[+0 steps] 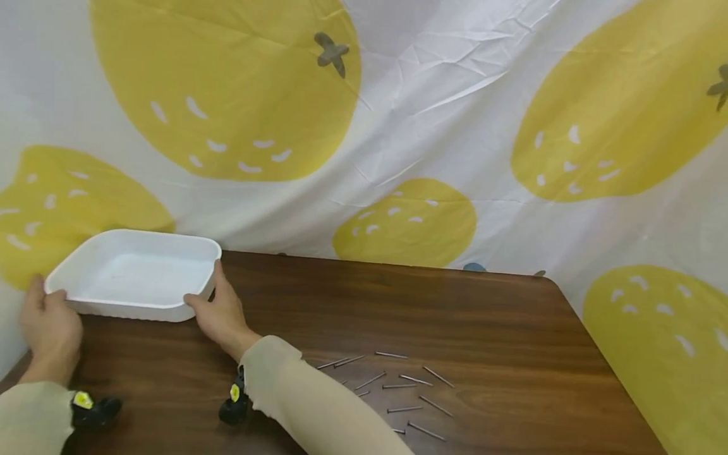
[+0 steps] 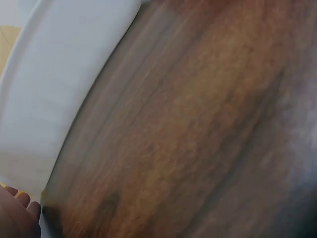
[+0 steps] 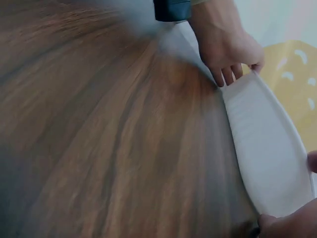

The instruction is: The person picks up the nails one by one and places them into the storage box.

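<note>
Gripping a tray [image 1: 136, 308] (white) are the left hand [image 1: 52, 325] and right hand [image 1: 223, 314].

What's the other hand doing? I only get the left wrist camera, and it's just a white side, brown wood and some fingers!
Observer: The right hand is gripping the right end of the white tray.
Operator: Cool! Is anything else on the table?
Observer: Yes, metal nails lie scattered on it.
Operator: Are they right up against the tray?
Observer: No, the head view shows them apart from it, over to its right and nearer the camera.
</note>
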Demonstrator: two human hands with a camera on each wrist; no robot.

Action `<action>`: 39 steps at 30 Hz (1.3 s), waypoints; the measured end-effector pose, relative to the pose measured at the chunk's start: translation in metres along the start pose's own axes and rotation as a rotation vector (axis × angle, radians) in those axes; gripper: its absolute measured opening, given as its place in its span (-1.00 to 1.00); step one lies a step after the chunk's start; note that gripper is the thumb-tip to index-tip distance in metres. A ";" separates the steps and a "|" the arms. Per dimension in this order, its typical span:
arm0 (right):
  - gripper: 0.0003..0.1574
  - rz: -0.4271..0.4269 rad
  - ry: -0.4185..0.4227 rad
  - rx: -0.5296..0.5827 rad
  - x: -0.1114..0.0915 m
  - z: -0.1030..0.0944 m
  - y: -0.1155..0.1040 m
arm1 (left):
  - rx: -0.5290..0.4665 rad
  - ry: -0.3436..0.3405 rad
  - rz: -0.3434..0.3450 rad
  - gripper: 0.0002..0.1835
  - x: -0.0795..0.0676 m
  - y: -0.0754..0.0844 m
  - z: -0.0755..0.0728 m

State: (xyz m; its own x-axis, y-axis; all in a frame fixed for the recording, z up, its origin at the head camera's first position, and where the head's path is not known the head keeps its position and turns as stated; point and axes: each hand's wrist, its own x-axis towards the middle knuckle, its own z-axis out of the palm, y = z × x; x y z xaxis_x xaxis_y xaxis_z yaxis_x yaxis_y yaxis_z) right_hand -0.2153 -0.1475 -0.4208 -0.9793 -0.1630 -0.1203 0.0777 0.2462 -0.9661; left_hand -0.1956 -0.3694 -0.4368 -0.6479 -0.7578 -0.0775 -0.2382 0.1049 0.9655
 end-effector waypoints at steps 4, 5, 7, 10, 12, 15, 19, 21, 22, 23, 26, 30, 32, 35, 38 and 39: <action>0.04 -0.020 0.008 0.015 0.001 0.006 -0.005 | 0.075 -0.005 0.033 -0.34 0.001 0.001 -0.004; 0.05 -0.019 0.023 0.014 0.001 0.008 -0.006 | 0.074 -0.005 0.026 -0.34 0.001 0.002 -0.005; 0.06 -0.018 0.045 0.017 0.001 0.010 -0.009 | 0.060 0.013 0.013 -0.34 0.003 0.004 -0.008; 0.05 -0.020 0.068 0.026 -0.001 0.013 -0.012 | 0.055 0.034 -0.005 -0.35 0.006 0.008 -0.011; 0.04 -0.015 0.081 0.042 -0.002 0.014 -0.013 | 0.045 0.056 -0.008 -0.36 0.007 0.009 -0.012; 0.04 -0.003 0.107 0.036 -0.005 0.014 -0.013 | 0.048 0.045 -0.010 -0.37 0.009 0.008 -0.012; 0.02 0.011 0.133 -0.002 -0.006 0.013 -0.010 | 0.067 -0.003 -0.047 -0.38 0.009 0.006 -0.012; 0.01 0.010 0.136 -0.009 -0.006 0.011 -0.009 | 0.044 -0.033 -0.071 -0.40 0.010 0.006 -0.012; 0.01 0.008 0.137 -0.011 -0.006 0.010 -0.009 | 0.054 -0.054 -0.081 -0.40 0.011 0.007 -0.012; 0.01 0.007 0.138 -0.010 -0.005 0.009 -0.008 | 0.065 -0.073 -0.089 -0.41 0.011 0.007 -0.013; 0.00 0.005 0.141 -0.009 -0.005 0.005 -0.006 | 0.098 -0.136 -0.080 -0.41 0.011 0.008 -0.014; -0.01 0.006 0.149 -0.019 -0.005 -0.005 -0.003 | 0.167 -0.207 -0.036 -0.41 0.007 0.008 -0.012; -0.01 0.001 0.139 -0.012 -0.005 -0.012 -0.001 | 0.187 -0.237 -0.016 -0.42 0.005 0.009 -0.011; -0.01 -0.003 0.111 0.004 -0.007 -0.024 0.002 | 0.243 -0.277 0.036 -0.42 0.003 0.011 -0.010; -0.01 -0.012 0.089 0.015 -0.009 -0.030 0.005 | 0.277 -0.288 0.080 -0.42 0.000 0.012 -0.010; 0.00 -0.014 0.086 0.013 -0.010 -0.031 0.006 | 0.278 -0.286 0.083 -0.42 -0.001 0.012 -0.010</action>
State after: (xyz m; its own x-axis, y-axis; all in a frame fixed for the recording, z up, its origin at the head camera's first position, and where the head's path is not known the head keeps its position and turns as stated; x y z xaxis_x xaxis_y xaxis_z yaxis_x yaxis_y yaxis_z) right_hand -0.2105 -0.1144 -0.4178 -0.9926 -0.0840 -0.0876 0.0660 0.2324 -0.9704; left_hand -0.1905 -0.3742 -0.4226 -0.8391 -0.5336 -0.1058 -0.3376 0.3583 0.8704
